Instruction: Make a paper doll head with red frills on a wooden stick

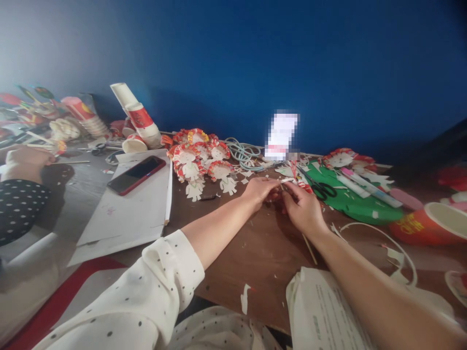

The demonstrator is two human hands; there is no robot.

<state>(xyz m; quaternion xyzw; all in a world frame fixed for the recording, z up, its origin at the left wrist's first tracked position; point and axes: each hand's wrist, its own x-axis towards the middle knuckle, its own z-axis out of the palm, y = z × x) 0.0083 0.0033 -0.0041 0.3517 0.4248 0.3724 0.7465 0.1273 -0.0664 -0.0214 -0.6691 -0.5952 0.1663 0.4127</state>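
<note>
Over the brown table, my left hand [260, 190] and my right hand [303, 206] meet with fingers pinched together. A thin wooden stick [310, 249] slants down from under my right hand, which grips it near its upper end. A small white paper bit shows at the fingertips. What my left fingers pinch is mostly hidden. Just beyond my right hand lie red-and-white paper scraps [302, 182] and black-handled scissors [324, 190]. Left of my hands is a cluster of paper-cup figures [197, 158] with red frilled rims and white cut-out bodies.
A phone [136, 175] rests on white sheets [120, 214]. Stacked paper cups [140, 119] lean behind it. Green paper [328, 197], a red cup [425, 223] and a white cable [396, 238] lie at right. A lit, blurred screen [281, 136] stands behind. Another person's hand [31, 160] works at far left.
</note>
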